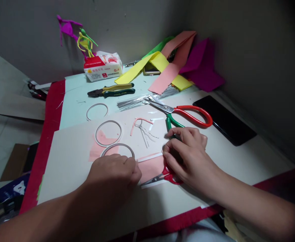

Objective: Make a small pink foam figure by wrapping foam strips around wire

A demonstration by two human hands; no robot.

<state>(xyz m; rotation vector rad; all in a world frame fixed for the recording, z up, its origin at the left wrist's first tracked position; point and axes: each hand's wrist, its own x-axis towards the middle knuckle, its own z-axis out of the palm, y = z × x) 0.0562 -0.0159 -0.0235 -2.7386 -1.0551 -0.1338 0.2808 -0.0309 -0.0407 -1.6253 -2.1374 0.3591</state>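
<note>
A narrow pink and white strip [149,156] is stretched between my two hands. My left hand [113,171] is closed at its left end, palm down, with the fingertips partly hidden. At the strip's right end, my right hand [187,153] pinches with thumb and index finger. Small red-handled scissors [171,176] lie beneath my right hand, blades over a piece of pink crepe paper [151,168]. Beyond the strip lies a twisted-wire figure [143,134], its upper part wrapped in pink. A roll of tape [131,150] sits partly behind my left hand.
More tape rolls [108,121] lie at left. Farther back are pliers [119,90], thin wires [127,105], large red-handled scissors [195,114], green handles [174,121] and a black phone [225,119]. Folded crepe paper [159,64] and a tissue pack [103,69] with colourful figures [85,43] stand behind.
</note>
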